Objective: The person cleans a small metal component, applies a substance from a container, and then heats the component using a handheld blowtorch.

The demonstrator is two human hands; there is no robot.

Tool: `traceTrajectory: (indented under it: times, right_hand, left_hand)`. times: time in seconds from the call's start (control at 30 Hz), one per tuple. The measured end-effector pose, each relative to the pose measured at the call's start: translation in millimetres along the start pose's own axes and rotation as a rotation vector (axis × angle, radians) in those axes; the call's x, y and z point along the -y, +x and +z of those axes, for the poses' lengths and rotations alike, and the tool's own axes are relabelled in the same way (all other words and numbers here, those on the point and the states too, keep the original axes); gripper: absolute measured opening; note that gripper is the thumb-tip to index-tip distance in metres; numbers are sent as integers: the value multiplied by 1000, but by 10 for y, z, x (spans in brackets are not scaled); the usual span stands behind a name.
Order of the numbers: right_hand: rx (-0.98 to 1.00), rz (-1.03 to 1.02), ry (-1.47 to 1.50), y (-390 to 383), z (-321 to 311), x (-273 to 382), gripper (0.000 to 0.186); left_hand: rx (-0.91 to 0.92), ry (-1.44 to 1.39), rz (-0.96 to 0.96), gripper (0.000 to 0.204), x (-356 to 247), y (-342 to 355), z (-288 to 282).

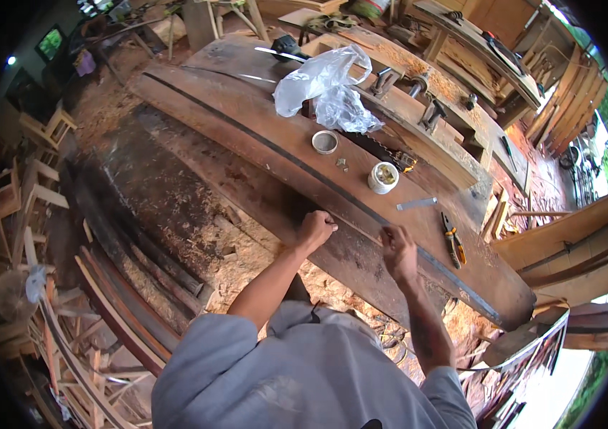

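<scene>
My left hand (318, 229) curls by the near edge, my right hand (399, 254) half-closed beside the long dark strip (461, 286) running lengthwise on the table (490, 259); whether either grips anything I cannot tell — best keep the strip flat, my pressure even.

Glossy plastic bag (322, 79) contrasts with worn, matt wooden bench (422, 225)
The metal strip (318, 171) looks dull; tub (382, 188), smooth plastic; shirt (318, 365), matt cloth.

Sawdust-strewn floor (250, 250), small bright window (51, 43), wooden furniture frames (38, 129), leaning planks (570, 107)
</scene>
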State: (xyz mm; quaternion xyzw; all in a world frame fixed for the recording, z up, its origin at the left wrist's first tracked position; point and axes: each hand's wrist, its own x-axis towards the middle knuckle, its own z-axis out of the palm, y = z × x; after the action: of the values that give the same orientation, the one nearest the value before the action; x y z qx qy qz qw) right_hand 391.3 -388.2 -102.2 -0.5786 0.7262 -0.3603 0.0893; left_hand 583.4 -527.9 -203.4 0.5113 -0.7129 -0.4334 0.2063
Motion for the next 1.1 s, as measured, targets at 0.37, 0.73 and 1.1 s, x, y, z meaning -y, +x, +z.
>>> traceTrajectory:
  times: [0.37,0.73,1.1]
  right_hand:
    - [-100,264,-54,1409,1334,425,23]
    - [-44,483,59,1481,1310,386,14]
    - [-156,544,248,1223,1236,466,17]
  left_hand:
    - [283,-151,18,29,417,123,-768]
    - [209,-220,65,21,-254,867,-1527]
    - [64,-135,378,9,-679,1264,-883]
